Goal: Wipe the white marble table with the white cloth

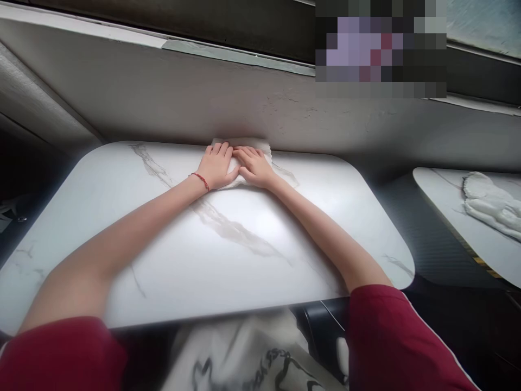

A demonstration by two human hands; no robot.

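Both arms reach across a white marbled table to its far edge by the wall. There my left hand, with a red bracelet at the wrist, lies flat on a white cloth, fingers stretched forward. My right hand presses on the same cloth from the right, palm down with fingers extended. The fingertips and thumbs of the two hands nearly meet. Much of the cloth is hidden under them; its far edge rests against the foot of the wall.
A pale wall rises directly behind the table, below a dark window with a ledge. To the right, across a gap, a second marbled table carries a crumpled white cloth. A blurred-out patch covers part of the window.
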